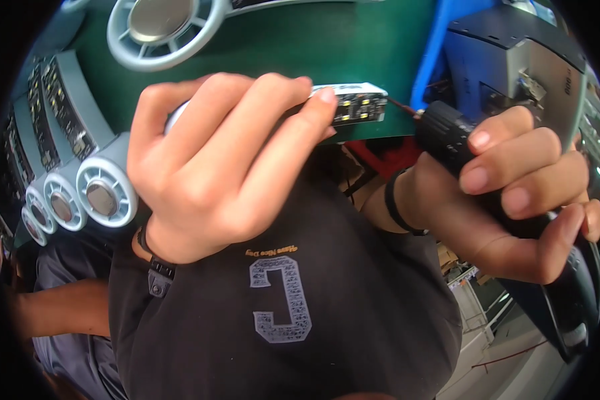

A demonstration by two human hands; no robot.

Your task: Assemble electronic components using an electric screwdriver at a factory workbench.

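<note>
Left hand (220, 160) is clamping a white LED strip (360, 103) above the green bench (300, 40), its long axis running left-right; right hand (520, 193) is gripping a black driver (447, 133), tip meeting the strip's right end.

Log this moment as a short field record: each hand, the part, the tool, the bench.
left hand: grips a white LED module, fingers wrapped over it
right hand: wrapped around a black electric screwdriver
tool tip: bit points at the module's end; contact cannot be judged
bench: green mat, grey round housings in a row at left
right side: blue bin, grey machine
</note>
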